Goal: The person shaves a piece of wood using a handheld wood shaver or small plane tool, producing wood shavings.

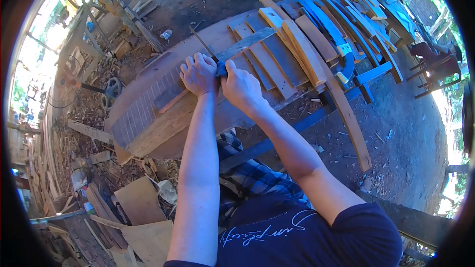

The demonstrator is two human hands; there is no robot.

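Left hand (pixel 199 74), right hand (pixel 241 88) both clenched on tool handle (pixel 221 67) over plank (pixel 163 123).

The big slab (pixel 163 118) at the centre of the frame is bare wood, pale and matt, with a band of fine parallel lines across its lower left part. The plank (pixel 245 44) lying on it, upper centre, is greyish, weathered wood with a dull face. The loose boards (pixel 297 49) stacked to the upper right are raw wood, some tan and some faded grey; the curved strip (pixel 346 113) at right looks smooth-sawn. A saw (pixel 324 22) in the upper right has a flat metal blade with a dull sheen. The ground (pixel 396 133) at right is rough packed earth. At lower left, sheets (pixel 141 200) look like matt brown board.
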